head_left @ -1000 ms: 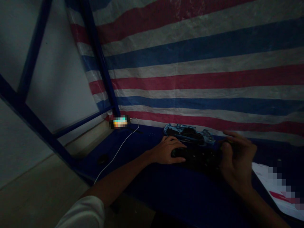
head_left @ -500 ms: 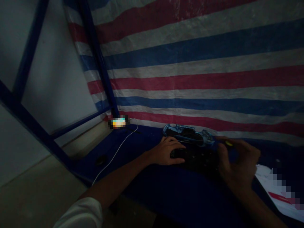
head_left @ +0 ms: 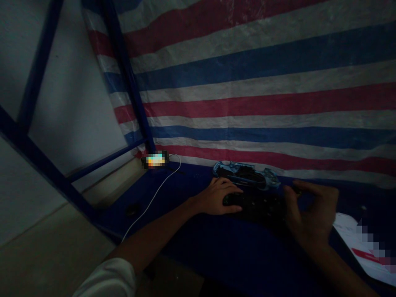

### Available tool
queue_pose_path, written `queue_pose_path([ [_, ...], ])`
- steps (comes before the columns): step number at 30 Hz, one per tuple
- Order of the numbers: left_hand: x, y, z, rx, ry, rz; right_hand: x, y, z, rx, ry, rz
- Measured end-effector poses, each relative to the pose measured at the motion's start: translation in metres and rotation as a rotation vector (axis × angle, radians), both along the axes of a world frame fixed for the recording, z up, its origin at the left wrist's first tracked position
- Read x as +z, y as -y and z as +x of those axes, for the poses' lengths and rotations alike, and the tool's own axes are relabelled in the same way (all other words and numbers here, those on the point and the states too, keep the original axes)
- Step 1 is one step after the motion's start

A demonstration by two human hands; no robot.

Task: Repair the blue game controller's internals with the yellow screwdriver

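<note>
My left hand (head_left: 218,197) grips the left end of a black toy car chassis (head_left: 258,204), thumb on the near side and fingers over the far side. The chassis lies on the dark blue tabletop (head_left: 235,243). Over its right end, my right hand (head_left: 312,210) is closed, thumb and forefinger curled around a small dark thing (head_left: 297,191) whose kind is too dim to tell. Just behind the chassis a light blue toy car body shell (head_left: 247,175) rests with its hollow inside showing.
At the right lies a tablet or phone with a lit white screen (head_left: 349,231). A glowing, blurred-out device (head_left: 156,159) with a white cable (head_left: 157,192) stands back left, near a small dark round object (head_left: 132,209). Blue metal bars (head_left: 130,82) and a striped tarp (head_left: 247,103) bound the table.
My right hand has shifted slightly and turned its fingers; a yellow patch between them half a second ago is now hidden. My left hand and the chassis have stayed put.
</note>
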State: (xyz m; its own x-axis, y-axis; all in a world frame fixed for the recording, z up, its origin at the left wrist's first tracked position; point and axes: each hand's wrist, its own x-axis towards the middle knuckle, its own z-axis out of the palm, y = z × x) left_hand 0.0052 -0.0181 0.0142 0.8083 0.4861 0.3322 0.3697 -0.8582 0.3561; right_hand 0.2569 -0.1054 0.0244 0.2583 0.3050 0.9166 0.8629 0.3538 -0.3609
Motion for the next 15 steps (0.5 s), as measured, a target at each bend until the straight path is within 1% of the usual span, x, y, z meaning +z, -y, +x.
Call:
queue_pose_path([
  [5, -0.001, 0.0, 0.0, 0.001, 0.009, 0.008, 0.001, 0.006, -0.008, 0.066, -0.025, -0.034],
  [10, -0.001, 0.0, 0.0, -0.007, 0.024, 0.016, -0.007, 0.005, -0.004, 0.193, -0.073, -0.03],
  [11, -0.001, 0.0, 0.0, -0.007, 0.027, 0.018, -0.009, 0.003, -0.002, 0.203, -0.078, -0.028],
  [15, -0.001, 0.0, 0.0, -0.006, 0.023, 0.017, -0.01, -0.002, 0.001, 0.159, -0.117, -0.019],
])
